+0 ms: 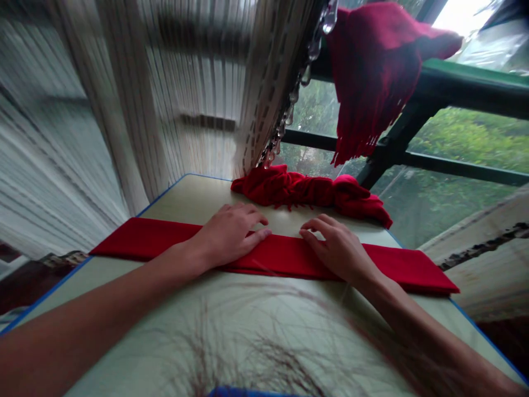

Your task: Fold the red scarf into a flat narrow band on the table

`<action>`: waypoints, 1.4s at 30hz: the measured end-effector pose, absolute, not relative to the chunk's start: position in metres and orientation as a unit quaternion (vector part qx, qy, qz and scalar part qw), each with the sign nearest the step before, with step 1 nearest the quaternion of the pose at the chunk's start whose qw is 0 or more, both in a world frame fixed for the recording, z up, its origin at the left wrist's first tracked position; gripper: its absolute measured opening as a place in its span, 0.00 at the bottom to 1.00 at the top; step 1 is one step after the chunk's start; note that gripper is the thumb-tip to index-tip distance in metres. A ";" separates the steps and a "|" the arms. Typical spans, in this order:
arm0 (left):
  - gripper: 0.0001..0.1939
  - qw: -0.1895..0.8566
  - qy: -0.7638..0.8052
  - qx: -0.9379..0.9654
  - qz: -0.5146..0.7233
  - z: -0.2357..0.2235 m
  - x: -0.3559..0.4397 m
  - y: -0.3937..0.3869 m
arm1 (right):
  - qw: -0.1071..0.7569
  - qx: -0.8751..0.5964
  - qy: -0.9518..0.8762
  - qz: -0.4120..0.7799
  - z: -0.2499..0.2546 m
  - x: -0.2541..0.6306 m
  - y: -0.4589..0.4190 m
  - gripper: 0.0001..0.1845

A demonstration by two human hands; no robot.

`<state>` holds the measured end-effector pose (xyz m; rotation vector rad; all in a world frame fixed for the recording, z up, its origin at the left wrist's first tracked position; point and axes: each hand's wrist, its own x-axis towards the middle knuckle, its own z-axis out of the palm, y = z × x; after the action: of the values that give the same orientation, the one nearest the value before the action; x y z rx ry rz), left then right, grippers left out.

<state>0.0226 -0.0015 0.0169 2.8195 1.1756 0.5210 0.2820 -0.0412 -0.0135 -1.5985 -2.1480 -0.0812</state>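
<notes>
A: Where is the folded red cloth [285,256]?
B: Flat on the pale table [198,331], laid crosswise in a long, narrow band. Its ends reach the left and right edges.
A: And the hands?
B: Both are on it. The left hand [223,237] lies across the band left of its middle, and the right hand [336,245] is on the other side, with bare red fabric between them.
A: Are the fingers gripping anything?
B: Not that I see. On each hand they are loosely bent, thumb apart from the forefinger, near the band's far edge. I can't tell how hard they press.
A: What is beyond them?
B: A crumpled red cloth [309,190] on the far part of the table, well bunched, apart from the band. Above it a fringed red cloth [372,71] hangs over the green bar [467,82] of the window frame.
A: Anything to the left?
B: A sheer striped curtain [198,82], edged with clear beads [306,77].
</notes>
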 end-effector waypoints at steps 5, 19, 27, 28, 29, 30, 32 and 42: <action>0.31 0.089 0.324 0.938 0.082 0.010 0.030 -0.022 | 0.186 -0.507 -0.839 0.072 -0.017 0.267 -0.057 0.32; 0.42 0.113 0.348 0.930 -0.023 0.007 0.028 -0.022 | 0.068 -0.525 -0.845 0.073 -0.018 0.267 -0.063 0.38; 0.42 0.122 0.343 0.931 -0.017 0.005 0.028 -0.021 | 0.068 -0.526 -0.846 0.050 -0.024 0.270 -0.062 0.39; 0.42 0.120 0.342 0.932 -0.016 0.004 0.028 -0.021 | 0.065 -0.527 -0.846 0.049 -0.023 0.270 -0.062 0.39; 0.42 0.118 0.341 0.933 -0.014 0.003 0.028 -0.021 | 0.062 -0.527 -0.846 0.048 -0.023 0.270 -0.062 0.39; 0.42 0.116 0.340 0.933 -0.012 0.003 0.028 -0.021 | 0.061 -0.527 -0.846 0.048 -0.023 0.270 -0.062 0.39; 0.42 0.113 0.340 0.934 -0.010 0.001 0.028 -0.020 | 0.061 -0.527 -0.846 0.049 -0.023 0.270 -0.062 0.39; 0.43 0.111 0.340 0.934 -0.016 0.002 0.028 -0.020 | 0.066 -0.530 -0.844 0.053 -0.022 0.270 -0.062 0.40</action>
<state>0.0280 -0.0204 0.0017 2.7418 0.9992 -0.0470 0.2696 -0.0619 -0.0224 -1.5972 -2.5461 0.1594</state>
